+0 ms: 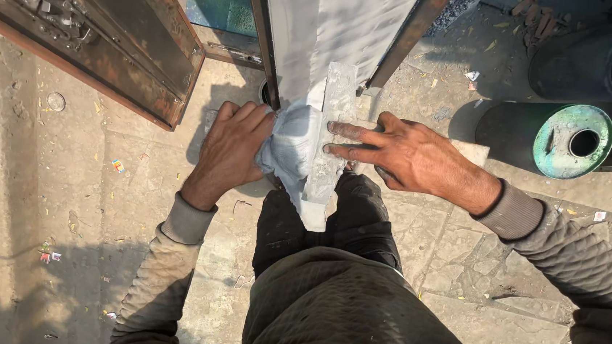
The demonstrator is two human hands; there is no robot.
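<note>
Looking down past our knees, we see our left hand with fingers curled together on a soft, crumpled grey cloth at the upright metal sheet's foot, while our right hand presses flat, fingers slightly spread, on a stiff grey strip (likely light, best held by its long edges)

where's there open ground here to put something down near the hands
Bare paving lies left of the left hand, below the rusty door. More lies right of the knees, below the right hand and the green drum. The middle is crowded: both hands press a grey cloth and block.
</note>
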